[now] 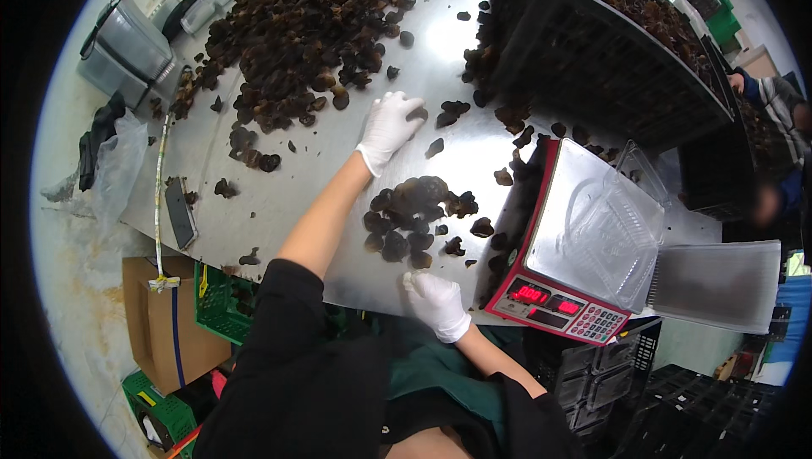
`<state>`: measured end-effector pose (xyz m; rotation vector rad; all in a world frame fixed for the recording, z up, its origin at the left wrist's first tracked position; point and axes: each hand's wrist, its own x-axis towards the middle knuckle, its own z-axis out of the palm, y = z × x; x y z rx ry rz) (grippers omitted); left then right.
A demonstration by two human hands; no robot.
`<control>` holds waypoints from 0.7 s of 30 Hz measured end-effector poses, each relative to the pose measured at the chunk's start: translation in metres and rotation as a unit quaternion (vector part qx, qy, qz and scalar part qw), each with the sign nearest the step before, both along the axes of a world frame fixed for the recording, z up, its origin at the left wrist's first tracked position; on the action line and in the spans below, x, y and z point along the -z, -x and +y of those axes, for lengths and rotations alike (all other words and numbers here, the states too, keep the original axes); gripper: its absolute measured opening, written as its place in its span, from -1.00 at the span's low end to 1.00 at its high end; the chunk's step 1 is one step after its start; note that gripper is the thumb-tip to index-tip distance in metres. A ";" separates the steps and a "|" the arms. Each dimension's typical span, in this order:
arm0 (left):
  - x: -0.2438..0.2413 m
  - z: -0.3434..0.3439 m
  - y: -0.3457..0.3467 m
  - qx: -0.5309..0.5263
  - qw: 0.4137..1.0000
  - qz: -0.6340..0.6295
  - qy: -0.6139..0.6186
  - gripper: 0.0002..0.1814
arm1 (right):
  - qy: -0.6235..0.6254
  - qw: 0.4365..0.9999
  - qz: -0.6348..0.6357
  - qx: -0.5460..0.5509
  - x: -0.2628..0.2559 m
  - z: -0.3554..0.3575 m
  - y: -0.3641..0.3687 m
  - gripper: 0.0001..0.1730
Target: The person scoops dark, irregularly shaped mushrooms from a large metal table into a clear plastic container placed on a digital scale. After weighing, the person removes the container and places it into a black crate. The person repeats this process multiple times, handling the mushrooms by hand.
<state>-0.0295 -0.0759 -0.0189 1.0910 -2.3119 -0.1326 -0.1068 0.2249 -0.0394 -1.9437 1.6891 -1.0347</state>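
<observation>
My left hand [392, 128], in a white glove, reaches over the middle of the steel table. Its fingers are curled around a dark wood ear mushroom [416, 115]. At the table's near edge, my gloved right hand [436, 304] is closed, with nothing visible in it. Between the hands lies a small group of wood ear mushrooms [406, 205]. Beyond my left hand spreads a large heap of the same mushrooms [298, 46]. On the right, a red electronic scale [539, 262] with lit digits carries an open clear plastic clamshell box [612, 237].
A black crate [609, 46] filled with mushrooms stands at the back right. Stacked clear containers [713, 284] sit beside the scale, others [127, 46] at the far left. A phone [181, 213] lies near the left edge. Another person's sleeve [777, 103] shows at far right.
</observation>
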 end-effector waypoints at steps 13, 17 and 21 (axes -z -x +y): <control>-0.011 0.027 -0.120 0.149 0.563 0.715 -0.387 -0.34 | -0.012 1.000 -0.020 0.001 -0.007 -0.003 0.003 -0.84; 0.006 0.002 -0.052 0.018 0.923 0.327 -0.202 -0.46 | 0.000 0.999 -0.046 -0.005 -0.006 -0.002 0.004 -0.94; 0.009 -0.009 0.022 0.154 0.975 0.070 -0.144 -0.59 | -0.021 0.999 -0.046 -0.017 -0.006 -0.002 0.005 -0.95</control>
